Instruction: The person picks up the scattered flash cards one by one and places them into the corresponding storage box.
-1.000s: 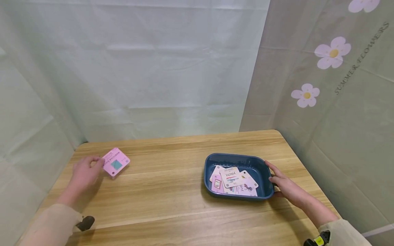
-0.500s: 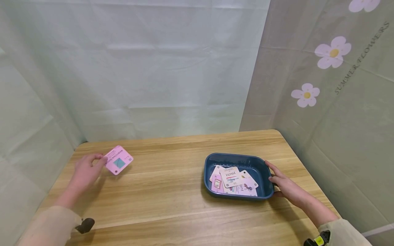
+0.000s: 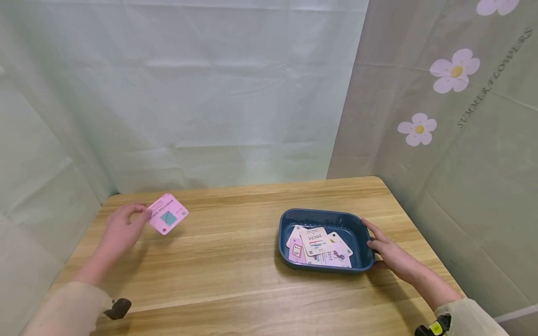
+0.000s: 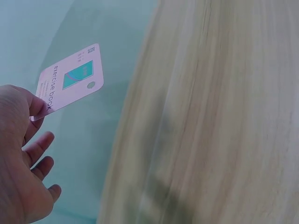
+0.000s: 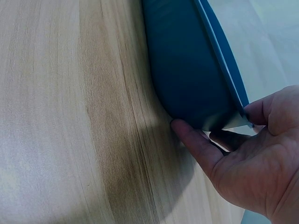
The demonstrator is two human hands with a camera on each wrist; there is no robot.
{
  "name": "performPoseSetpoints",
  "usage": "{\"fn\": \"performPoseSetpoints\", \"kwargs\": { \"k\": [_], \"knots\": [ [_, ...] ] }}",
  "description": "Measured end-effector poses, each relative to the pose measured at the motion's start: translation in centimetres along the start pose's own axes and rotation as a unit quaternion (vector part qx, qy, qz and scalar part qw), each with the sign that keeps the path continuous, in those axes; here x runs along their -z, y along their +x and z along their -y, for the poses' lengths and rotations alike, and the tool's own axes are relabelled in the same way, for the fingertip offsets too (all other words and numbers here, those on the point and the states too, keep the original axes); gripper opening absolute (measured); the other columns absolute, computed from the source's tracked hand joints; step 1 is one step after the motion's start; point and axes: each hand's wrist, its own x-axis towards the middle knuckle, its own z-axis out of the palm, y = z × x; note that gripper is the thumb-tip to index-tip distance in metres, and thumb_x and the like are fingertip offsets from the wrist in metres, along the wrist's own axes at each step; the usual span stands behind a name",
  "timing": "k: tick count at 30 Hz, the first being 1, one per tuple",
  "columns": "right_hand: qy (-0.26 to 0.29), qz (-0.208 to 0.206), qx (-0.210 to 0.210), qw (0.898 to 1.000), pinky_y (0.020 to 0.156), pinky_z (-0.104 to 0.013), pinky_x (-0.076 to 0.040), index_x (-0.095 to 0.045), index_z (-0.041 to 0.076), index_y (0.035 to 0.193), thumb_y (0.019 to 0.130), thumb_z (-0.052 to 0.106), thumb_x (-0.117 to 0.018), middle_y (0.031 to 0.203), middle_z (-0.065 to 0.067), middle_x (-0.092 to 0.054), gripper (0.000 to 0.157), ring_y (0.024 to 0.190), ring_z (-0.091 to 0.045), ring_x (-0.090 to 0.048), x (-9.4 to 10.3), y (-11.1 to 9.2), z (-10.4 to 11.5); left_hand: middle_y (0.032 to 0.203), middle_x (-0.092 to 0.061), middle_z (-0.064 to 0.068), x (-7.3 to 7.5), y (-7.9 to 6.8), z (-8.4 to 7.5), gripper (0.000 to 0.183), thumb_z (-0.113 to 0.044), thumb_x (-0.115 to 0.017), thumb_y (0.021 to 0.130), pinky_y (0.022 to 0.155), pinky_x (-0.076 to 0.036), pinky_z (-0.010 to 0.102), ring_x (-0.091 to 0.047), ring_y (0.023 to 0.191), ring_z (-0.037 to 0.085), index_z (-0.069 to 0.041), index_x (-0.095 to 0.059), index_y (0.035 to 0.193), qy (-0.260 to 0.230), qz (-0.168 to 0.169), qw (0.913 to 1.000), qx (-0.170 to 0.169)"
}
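Note:
My left hand (image 3: 124, 227) pinches one corner of a pink card (image 3: 169, 213) between thumb and fingertips. The card is printed "exercise book" with a teal picture, and it is held up above the left part of the table. In the left wrist view the card (image 4: 72, 80) tilts upward and the other fingers (image 4: 39, 149) are loosely bent below it. My right hand (image 3: 391, 254) grips the right end of a dark blue tray (image 3: 357, 233); in the right wrist view its fingers (image 5: 196, 142) lie against the tray's outer wall (image 5: 187, 65), near rim and base.
Several cards lie overlapped inside the tray, among them a "yacht" card (image 3: 316, 241) and a pink-purple card (image 3: 338, 256) with an ant. The wooden table (image 3: 218, 256) ends at a pale cloth wall (image 3: 218, 102) behind, with a flower-printed cloth (image 3: 483, 154) at the right.
My left hand has lifted the pink card from the table's left side and carried it a little right and farther back. The right hand and the tray have stayed in place.

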Motion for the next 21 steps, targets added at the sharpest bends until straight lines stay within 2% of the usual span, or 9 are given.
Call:
{"fn": "performPoseSetpoints", "kwargs": {
  "k": [5,13,17,21],
  "knots": [
    [0.002,-0.003,-0.001,1.0,0.103,-0.065,-0.042,0.001,0.032,0.165,0.11,0.015,-0.033,0.167,-0.022,0.017,0.067,0.147,-0.058,-0.006,0.0,0.0,0.1,0.144,-0.046,0.034,-0.1,-0.1,-1.3,0.046,-0.037,-0.05,0.108,0.1,-0.03,0.073,-0.033,0.134,0.059,0.007,-0.06,0.114,-0.008,-0.005,0.9998,-0.016],
    [0.002,0.003,0.001,1.0,0.103,-0.066,-0.041,0.003,0.031,0.165,0.11,0.014,-0.033,0.167,-0.023,0.018,0.068,0.147,-0.059,-0.005,0.0,-0.1,0.1,0.147,-0.045,0.033,-0.4,-0.2,-2.9,0.044,-0.037,-0.05,0.108,0.105,-0.018,0.077,-0.024,0.137,0.061,0.005,-0.06,0.115,-0.021,-0.001,0.9997,-0.016],
    [0.003,0.001,0.001,1.0,0.102,-0.067,-0.041,0.003,0.031,0.165,0.11,0.013,-0.033,0.167,-0.023,0.018,0.068,0.147,-0.06,-0.005,0.0,0.0,0.0,0.146,-0.046,0.031,-0.6,-0.2,-3.2,0.042,-0.036,-0.051,0.108,0.103,-0.022,0.076,-0.026,0.137,0.06,0.005,-0.061,0.113,-0.02,-0.004,0.9995,-0.026],
    [0.004,0.003,0.003,1.0,0.102,-0.067,-0.041,0.003,0.032,0.165,0.11,0.014,-0.033,0.167,-0.023,0.019,0.068,0.147,-0.06,-0.005,0.0,0.0,0.0,0.147,-0.047,0.029,-0.7,-0.2,-3.9,0.043,-0.039,-0.051,0.107,0.098,-0.031,0.072,-0.03,0.135,0.058,0.003,-0.061,0.112,-0.02,-0.001,0.9993,-0.031]
  ]
}}
